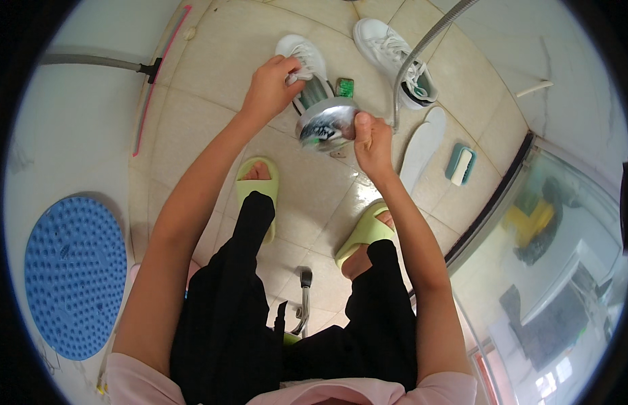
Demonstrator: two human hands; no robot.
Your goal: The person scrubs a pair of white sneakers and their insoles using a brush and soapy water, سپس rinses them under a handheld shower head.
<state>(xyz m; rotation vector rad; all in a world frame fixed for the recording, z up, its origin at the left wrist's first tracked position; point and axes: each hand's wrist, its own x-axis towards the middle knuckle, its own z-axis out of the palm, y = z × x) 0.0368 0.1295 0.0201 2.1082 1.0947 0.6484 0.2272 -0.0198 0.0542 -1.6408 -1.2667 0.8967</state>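
Note:
A white lace-up sneaker (314,61) is on the tiled floor, toe pointing away from me. My left hand (274,87) pinches its tongue and laces. In my right hand (373,144) is a chrome shower head (328,119), held over the heel end of that shoe and hiding part of it. The metal shower hose (412,61) rises from behind my right hand toward the top right. Whether water is running I cannot tell. Beside the shoe lies a small green-topped brush or block (345,87). The other white sneaker (382,43) rests farther right.
White insoles (422,144) lie right of my right hand, near a bar of soap (461,167) in a blue dish (451,164). A floor squeegee (162,76) leans at the left wall, above a blue studded mat (76,278). At right stands a glass partition (476,283).

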